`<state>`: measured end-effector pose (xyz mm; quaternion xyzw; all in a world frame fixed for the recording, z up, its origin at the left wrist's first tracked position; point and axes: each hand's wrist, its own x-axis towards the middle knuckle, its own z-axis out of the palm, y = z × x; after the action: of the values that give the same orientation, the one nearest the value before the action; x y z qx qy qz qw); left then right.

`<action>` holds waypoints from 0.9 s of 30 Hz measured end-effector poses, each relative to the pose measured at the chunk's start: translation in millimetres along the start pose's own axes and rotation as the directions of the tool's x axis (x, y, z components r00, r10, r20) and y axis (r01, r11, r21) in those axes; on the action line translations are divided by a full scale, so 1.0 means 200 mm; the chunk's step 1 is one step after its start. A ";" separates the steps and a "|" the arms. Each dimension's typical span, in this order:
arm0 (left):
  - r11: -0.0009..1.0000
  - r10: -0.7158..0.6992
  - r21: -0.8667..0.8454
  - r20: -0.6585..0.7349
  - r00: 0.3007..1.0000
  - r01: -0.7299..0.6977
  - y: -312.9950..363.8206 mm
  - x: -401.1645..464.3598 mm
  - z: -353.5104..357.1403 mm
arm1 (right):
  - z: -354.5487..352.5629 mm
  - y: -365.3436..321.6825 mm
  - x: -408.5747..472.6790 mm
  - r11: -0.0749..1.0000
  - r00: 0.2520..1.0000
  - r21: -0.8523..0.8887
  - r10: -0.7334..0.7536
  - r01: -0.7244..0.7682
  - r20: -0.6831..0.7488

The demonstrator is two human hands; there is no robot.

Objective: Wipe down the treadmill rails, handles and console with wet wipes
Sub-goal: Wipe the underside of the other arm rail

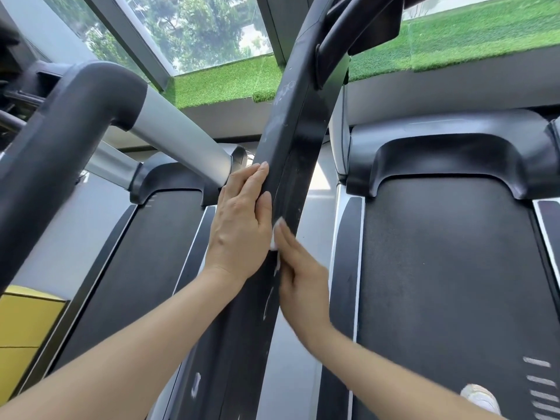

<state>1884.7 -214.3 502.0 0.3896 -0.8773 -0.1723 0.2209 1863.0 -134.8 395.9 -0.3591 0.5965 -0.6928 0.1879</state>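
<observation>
Left hand (241,225) rests flat-fingered on the stiff black rail (291,140) at centre; right hand (303,283) presses a soft, limp wipe (274,237), mostly hidden, flat against it.

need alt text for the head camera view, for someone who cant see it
Two bare hands work on a black upright treadmill rail: the left hand lies flat against its left side, the right hand presses a white wet wipe onto it with straight fingers. Treadmill belts lie either side; artificial grass and windows lie beyond.
</observation>
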 end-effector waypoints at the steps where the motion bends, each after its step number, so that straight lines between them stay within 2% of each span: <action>1: 1.000 -0.001 0.003 0.003 1.000 0.001 0.00 0.00 0.00 | 0.00 0.01 -0.04 1.000 1.000 0.002 0.000 0.000 0.008; 5: 1.000 0.001 0.024 0.001 1.000 -0.001 0.00 0.00 0.00 | -0.02 0.04 0.25 0.989 0.985 -0.065 0.122 -0.131 -0.122; 7: 0.999 0.000 0.033 0.002 1.000 0.000 0.01 0.00 0.00 | -0.05 0.05 0.46 0.968 0.961 -0.034 0.243 -0.249 -0.133; 10: 0.999 0.002 0.036 0.007 1.000 -0.003 0.01 0.00 0.00 | -0.05 0.02 0.50 0.949 0.937 0.025 0.315 -0.315 -0.149; 14: 1.000 0.002 0.028 0.002 1.000 -0.002 0.00 0.00 0.00 | -0.01 -0.06 0.06 0.969 0.973 0.119 0.226 -0.218 -0.055; 16: 1.000 -0.005 0.030 0.010 1.000 0.005 0.01 0.00 0.00 | 0.00 -0.07 -0.09 0.962 0.973 0.149 0.231 -0.227 -0.005; 19: 0.999 0.008 0.044 0.007 1.000 -0.008 0.01 0.00 -0.01 | -0.01 0.00 0.07 0.971 0.968 0.004 0.241 -0.241 -0.076; 23: 0.999 0.004 0.045 0.006 1.000 -0.004 0.02 0.00 -0.01 | -0.05 0.08 0.40 0.911 0.907 -0.044 0.401 -0.409 -0.132; 25: 0.999 0.009 0.041 0.004 1.000 -0.009 0.02 0.00 -0.01 | -0.05 0.03 0.35 0.906 0.907 -0.064 0.414 -0.419 -0.080; 27: 1.000 0.007 0.030 0.003 1.000 -0.008 0.01 0.00 -0.01 | -0.04 -0.03 0.17 0.912 0.911 0.010 0.411 -0.411 -0.023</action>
<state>1883.8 -212.6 504.8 0.3893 -0.8816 -0.1588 0.2143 1835.3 -152.2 411.1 -0.2168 0.6593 -0.6434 0.3230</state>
